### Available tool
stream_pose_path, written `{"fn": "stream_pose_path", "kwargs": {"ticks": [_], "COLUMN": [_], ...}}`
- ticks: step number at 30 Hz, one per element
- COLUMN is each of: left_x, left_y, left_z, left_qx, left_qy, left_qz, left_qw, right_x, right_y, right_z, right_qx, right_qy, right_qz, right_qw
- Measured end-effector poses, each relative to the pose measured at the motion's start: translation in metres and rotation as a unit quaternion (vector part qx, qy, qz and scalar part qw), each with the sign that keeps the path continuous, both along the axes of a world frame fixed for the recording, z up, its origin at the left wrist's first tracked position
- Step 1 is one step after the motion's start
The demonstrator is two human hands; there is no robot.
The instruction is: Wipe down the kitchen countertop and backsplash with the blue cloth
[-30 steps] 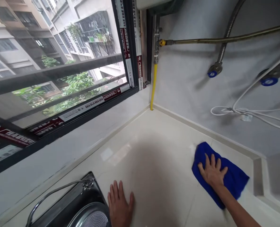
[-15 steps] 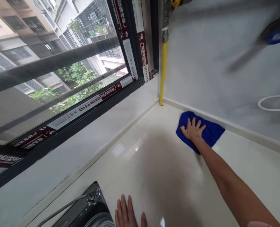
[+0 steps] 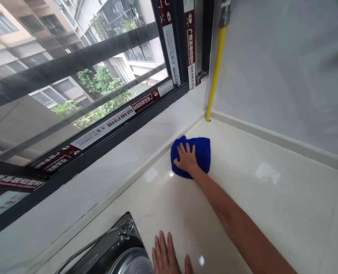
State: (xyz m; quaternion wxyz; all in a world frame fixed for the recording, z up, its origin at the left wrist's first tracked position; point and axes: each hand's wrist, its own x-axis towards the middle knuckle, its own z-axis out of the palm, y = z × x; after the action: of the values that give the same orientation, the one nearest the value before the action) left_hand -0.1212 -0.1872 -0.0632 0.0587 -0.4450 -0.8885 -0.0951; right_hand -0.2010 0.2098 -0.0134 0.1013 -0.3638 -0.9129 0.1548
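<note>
My right hand (image 3: pixel 187 158) lies flat with spread fingers on a folded blue microfibre cloth (image 3: pixel 202 152), pressing it against a cream stone countertop (image 3: pixel 271 217). The cloth sits close to the window sill's foot, and my arm reaches across from the lower right. At the bottom edge, my left hand (image 3: pixel 166 255) rests palm down on the stone, holding nothing. Just to its left stands a dark metal container (image 3: pixel 114 239) with a wire handle and a perforated steel part, partly cut off by the frame.
A black-framed window (image 3: pixel 109 127) with printed stickers runs along the left, above a pale sill (image 3: pixel 129 160). A yellow gas hose (image 3: pixel 217 72) runs down a grey wall (image 3: pixel 283 68) to the corner, and a raised strip edges the counter.
The cloth and my right hand have slid left along the counter, toward the window. The view has swung, taking the blue valves and white cable out of sight. My left hand stays in place.
</note>
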Motion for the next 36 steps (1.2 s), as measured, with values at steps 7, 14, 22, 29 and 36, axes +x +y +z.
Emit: {"fn": "stream_pose_path", "kwargs": {"ticks": [7,14,22,29,36], "left_x": [-0.002,-0.007,-0.018,-0.01,0.002], "left_y": [0.003,0.008,0.015,0.028,0.037], "left_z": [-0.005,-0.004,0.003,0.031,0.052], "left_qx": [0.038,0.062,0.086,0.097,0.093], "left_qy": [0.019,0.026,-0.066,-0.08,-0.088], "left_qz": [-0.014,0.0,-0.016,0.001,0.001], "left_qw": [0.999,0.998,0.994,0.992,0.992], "right_x": [-0.023,0.027,0.153,0.293,0.449], "right_y": [-0.123,-0.193,-0.206,-0.224,-0.267], "right_z": [0.013,0.013,0.017,0.01,0.002], "right_qx": [-0.038,-0.055,-0.082,-0.078,-0.026], "right_qy": [0.048,0.078,0.062,0.003,-0.029], "right_qz": [0.199,0.376,0.249,0.146,-0.015], "right_qw": [0.978,0.922,0.963,0.986,0.999]}}
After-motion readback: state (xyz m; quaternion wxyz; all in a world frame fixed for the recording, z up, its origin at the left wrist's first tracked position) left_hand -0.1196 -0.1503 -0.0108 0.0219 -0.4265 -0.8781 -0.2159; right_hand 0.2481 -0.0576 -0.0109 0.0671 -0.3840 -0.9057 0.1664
